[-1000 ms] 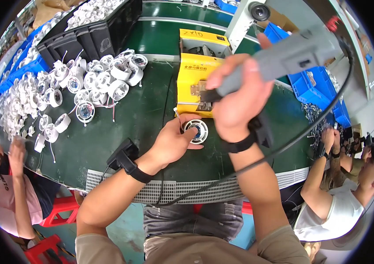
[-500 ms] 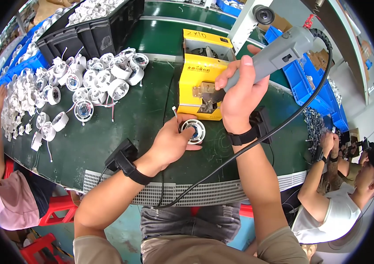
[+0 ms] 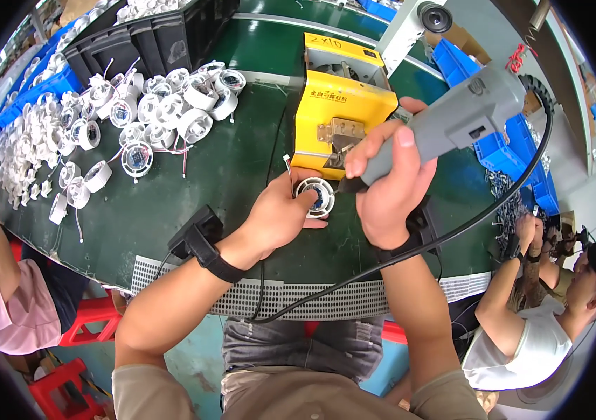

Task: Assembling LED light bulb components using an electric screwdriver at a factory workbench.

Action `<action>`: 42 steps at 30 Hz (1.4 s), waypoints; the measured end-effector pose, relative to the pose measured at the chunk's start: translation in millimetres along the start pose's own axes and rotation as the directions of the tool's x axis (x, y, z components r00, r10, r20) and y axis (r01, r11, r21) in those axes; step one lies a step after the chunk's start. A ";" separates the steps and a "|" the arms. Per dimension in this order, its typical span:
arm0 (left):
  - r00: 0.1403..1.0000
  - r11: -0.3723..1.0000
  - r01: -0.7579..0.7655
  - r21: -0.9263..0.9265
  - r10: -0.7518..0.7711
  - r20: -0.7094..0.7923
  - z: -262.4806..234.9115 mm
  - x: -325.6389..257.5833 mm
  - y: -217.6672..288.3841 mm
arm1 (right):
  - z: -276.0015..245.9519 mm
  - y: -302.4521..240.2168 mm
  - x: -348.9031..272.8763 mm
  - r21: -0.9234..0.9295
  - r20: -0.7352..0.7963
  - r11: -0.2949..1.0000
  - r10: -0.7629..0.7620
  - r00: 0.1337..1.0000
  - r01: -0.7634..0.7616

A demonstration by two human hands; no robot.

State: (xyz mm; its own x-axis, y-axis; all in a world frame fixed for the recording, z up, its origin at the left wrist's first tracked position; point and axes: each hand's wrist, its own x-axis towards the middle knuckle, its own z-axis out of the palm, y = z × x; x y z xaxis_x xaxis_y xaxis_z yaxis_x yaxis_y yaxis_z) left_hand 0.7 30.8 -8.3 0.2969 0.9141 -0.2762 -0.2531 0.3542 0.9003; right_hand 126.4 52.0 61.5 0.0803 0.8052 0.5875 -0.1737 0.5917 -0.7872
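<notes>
My left hand (image 3: 275, 215) is closed on a round white plastic housing (image 3: 327, 203) with a small circuit board inside, its thumb over the middle. A short wire with a white connector (image 3: 287, 162) sticks up beside those fingers. In my right hand (image 3: 397, 183) is a grey corded electric screwdriver (image 3: 460, 120), fingers wrapped round its body. It is tilted, with its dark nose (image 3: 351, 185) low beside the housing's right rim; whether the bit touches cannot be made out. Just beyond both hands stands a yellow screw feeder (image 3: 340, 105) with a metal bracket on its front.
A pile of white round housings (image 3: 172, 108) with wires lies left on the green table (image 3: 172, 203). Behind it stands a black crate (image 3: 151, 45). The screwdriver's black cord (image 3: 452, 241) loops across my right wrist. Co-workers sit left and right (image 3: 522, 329), near blue bins (image 3: 515, 157).
The screwdriver's nose has come away from the yellow feeder's front and down toward the housing. My left hand still grips the housing. The whole view has shifted slightly.
</notes>
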 end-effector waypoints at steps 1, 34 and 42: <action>1.000 1.000 -0.005 0.018 0.005 -0.002 0.4 0.4 0.7 | -0.5 -0.4 -3.5 -0.002 0.000 1.000 0.002 1.000 -0.002; 0.996 0.992 -0.082 0.097 0.077 0.052 0.3 -1.6 6.6 | -6.8 15.5 -27.9 0.063 0.184 0.997 -0.056 0.981 0.045; 0.945 0.749 -0.328 0.575 0.259 0.201 -13.5 -3.3 16.8 | -31.6 18.8 -18.7 -0.085 -0.048 0.988 -0.135 0.990 0.130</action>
State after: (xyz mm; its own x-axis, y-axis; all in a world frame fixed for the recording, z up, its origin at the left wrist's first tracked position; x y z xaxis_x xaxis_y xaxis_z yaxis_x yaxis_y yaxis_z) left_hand -16.9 36.4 3.2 0.3998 0.9157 0.0402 0.2427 -0.1480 0.9587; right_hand 152.6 49.3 29.8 0.1503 0.7192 0.6783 -0.0777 0.6926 -0.7171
